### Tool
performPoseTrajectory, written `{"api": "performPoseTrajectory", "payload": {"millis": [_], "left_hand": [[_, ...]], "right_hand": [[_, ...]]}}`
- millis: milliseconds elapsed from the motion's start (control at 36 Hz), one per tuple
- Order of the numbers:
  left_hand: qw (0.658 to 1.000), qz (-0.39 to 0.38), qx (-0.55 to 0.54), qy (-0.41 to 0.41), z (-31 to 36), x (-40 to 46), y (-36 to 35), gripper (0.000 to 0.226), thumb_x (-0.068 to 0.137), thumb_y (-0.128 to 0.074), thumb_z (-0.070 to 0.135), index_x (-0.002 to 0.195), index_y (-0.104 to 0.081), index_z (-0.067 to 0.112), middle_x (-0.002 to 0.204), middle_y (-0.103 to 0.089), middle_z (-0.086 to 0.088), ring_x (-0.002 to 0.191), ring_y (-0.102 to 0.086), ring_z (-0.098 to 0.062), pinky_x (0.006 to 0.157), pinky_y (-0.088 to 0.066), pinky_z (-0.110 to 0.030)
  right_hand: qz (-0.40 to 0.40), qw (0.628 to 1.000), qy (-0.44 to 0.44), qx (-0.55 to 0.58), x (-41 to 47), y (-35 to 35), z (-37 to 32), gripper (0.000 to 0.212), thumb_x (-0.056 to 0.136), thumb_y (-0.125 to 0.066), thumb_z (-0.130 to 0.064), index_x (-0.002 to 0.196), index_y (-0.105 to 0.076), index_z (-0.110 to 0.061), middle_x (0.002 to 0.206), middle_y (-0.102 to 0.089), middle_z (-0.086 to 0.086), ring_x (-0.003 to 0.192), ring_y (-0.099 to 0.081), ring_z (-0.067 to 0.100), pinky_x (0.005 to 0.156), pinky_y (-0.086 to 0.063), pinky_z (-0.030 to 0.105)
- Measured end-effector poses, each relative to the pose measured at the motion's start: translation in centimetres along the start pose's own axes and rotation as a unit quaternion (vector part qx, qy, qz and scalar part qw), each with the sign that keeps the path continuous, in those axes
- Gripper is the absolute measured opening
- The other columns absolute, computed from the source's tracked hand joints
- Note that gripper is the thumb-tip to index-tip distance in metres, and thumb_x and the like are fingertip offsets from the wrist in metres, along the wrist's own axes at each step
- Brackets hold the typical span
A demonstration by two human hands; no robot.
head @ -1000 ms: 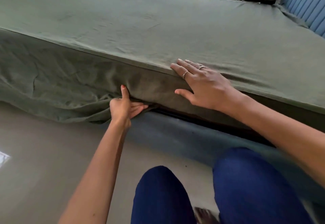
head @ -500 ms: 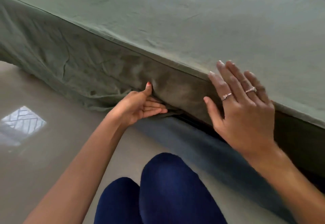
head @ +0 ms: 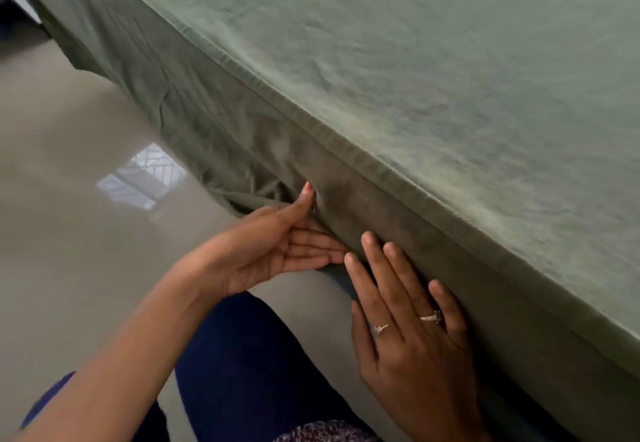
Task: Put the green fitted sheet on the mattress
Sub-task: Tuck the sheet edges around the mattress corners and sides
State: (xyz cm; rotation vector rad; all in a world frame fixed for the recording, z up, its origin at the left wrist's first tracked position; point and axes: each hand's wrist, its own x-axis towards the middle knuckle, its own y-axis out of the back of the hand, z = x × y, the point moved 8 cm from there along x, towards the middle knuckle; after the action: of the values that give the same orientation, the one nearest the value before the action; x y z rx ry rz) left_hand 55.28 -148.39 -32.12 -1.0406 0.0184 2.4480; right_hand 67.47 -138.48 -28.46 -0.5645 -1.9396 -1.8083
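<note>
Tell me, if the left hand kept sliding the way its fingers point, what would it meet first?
Probably the green fitted sheet on the mattress side: the left hand points its straight fingers into the bottom edge, right there, close to the right hand.

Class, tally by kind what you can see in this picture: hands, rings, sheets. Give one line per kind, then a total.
Hands: 2, the left hand and the right hand
Rings: 2, one ring and another ring, both on the right hand
Sheets: 1, the green sheet
Total: 5
</note>
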Motion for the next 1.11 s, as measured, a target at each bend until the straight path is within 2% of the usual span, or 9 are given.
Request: {"api": "performPoseTrajectory", "payload": {"millis": [111,194,222,278,333,389,528,694,1111], "left_hand": [[0.999,0.021,0.013,-0.036,0.2,0.0,0.1,0.058,0.074,-0.047,0.052,0.083,-0.074,0.001,0.091,-0.072,-0.021,0.083,-0.072,-0.025,0.069,-0.059,-0.026],[0.973,0.102,0.107,-0.177,1.2,-0.4,0.7,0.051,0.08,-0.051,0.048,0.082,-0.07,0.0,0.076,-0.074,-0.01,0.071,-0.072,-0.02,0.063,-0.056,-0.024],[0.937,0.146,0.18,-0.26,1.8,-0.9,1.0,0.045,0.083,-0.054,0.045,0.078,-0.068,0.003,0.069,-0.072,-0.004,0.065,-0.069,-0.014,0.061,-0.053,-0.021],[0.781,0.234,0.387,-0.432,2.9,-3.0,-0.2,0.03,0.088,-0.061,0.036,0.075,-0.06,0.008,0.065,-0.062,0.004,0.059,-0.059,-0.006,0.058,-0.046,-0.016],[0.605,0.264,0.514,-0.548,2.2,-4.3,-1.4,0.022,0.09,-0.065,0.03,0.085,-0.052,0.012,0.079,-0.055,-0.001,0.067,-0.053,-0.013,0.061,-0.046,-0.027],[0.489,0.283,0.564,-0.603,1.3,-4.4,-1.0,0.025,0.09,-0.065,0.035,0.101,-0.051,0.017,0.103,-0.051,-0.003,0.091,-0.054,-0.02,0.073,-0.047,-0.035],[0.377,0.221,0.617,-0.654,1.2,-1.9,0.2,0.058,0.095,-0.047,0.05,0.147,-0.024,0.038,0.158,-0.014,0.001,0.145,-0.017,-0.018,0.104,-0.026,-0.041],[0.313,0.161,0.637,-0.686,1.6,1.0,1.2,0.068,0.094,-0.033,0.062,0.151,-0.009,0.033,0.161,0.003,0.002,0.148,-0.003,-0.017,0.117,-0.004,-0.039],[0.32,0.097,0.582,-0.742,1.7,1.1,1.5,0.064,0.088,-0.047,0.066,0.145,-0.034,0.041,0.159,-0.014,0.003,0.146,-0.016,-0.017,0.115,-0.019,-0.038]], "right_hand": [[0.023,0.999,0.01,-0.02,-0.1,0.0,-0.1,0.053,0.084,-0.057,-0.027,0.137,-0.053,-0.021,0.151,-0.037,-0.004,0.14,-0.032,0.008,0.115,-0.011,0.031],[0.037,0.998,0.024,-0.048,0.0,-0.3,-0.6,0.053,0.081,-0.058,-0.028,0.133,-0.057,-0.022,0.149,-0.042,-0.005,0.139,-0.034,0.008,0.114,-0.014,0.031],[0.039,0.997,0.027,-0.055,0.0,-0.7,-0.7,0.052,0.08,-0.057,-0.029,0.132,-0.058,-0.023,0.148,-0.043,-0.005,0.138,-0.035,0.008,0.114,-0.014,0.032],[0.048,0.996,0.024,-0.07,-0.1,-0.2,-0.3,0.052,0.08,-0.057,-0.029,0.131,-0.058,-0.024,0.148,-0.043,-0.005,0.138,-0.037,0.008,0.114,-0.014,0.032],[0.046,0.995,0.031,-0.082,0.0,-0.5,-0.4,0.052,0.08,-0.056,-0.03,0.132,-0.057,-0.024,0.148,-0.043,-0.005,0.138,-0.037,0.009,0.113,-0.014,0.033],[0.039,0.992,0.042,-0.111,0.2,-1.1,-0.9,0.054,0.081,-0.055,-0.032,0.134,-0.056,-0.024,0.148,-0.043,-0.005,0.138,-0.036,0.01,0.114,-0.013,0.034],[0.021,0.983,0.046,-0.179,0.3,-2.1,-1.1,0.061,0.077,-0.055,-0.034,0.137,-0.053,-0.023,0.15,-0.041,-0.005,0.14,-0.032,0.011,0.115,-0.01,0.036],[0.017,0.976,0.033,-0.215,0.5,-2.5,-1.4,0.056,0.081,-0.051,-0.033,0.136,-0.053,-0.023,0.152,-0.037,-0.006,0.142,-0.029,0.01,0.115,-0.009,0.038],[0.025,0.965,-0.019,-0.261,1.3,-2.7,-1.5,0.046,0.089,-0.057,-0.034,0.133,-0.05,-0.024,0.149,-0.037,-0.005,0.142,-0.028,0.009,0.115,-0.011,0.041]]}}
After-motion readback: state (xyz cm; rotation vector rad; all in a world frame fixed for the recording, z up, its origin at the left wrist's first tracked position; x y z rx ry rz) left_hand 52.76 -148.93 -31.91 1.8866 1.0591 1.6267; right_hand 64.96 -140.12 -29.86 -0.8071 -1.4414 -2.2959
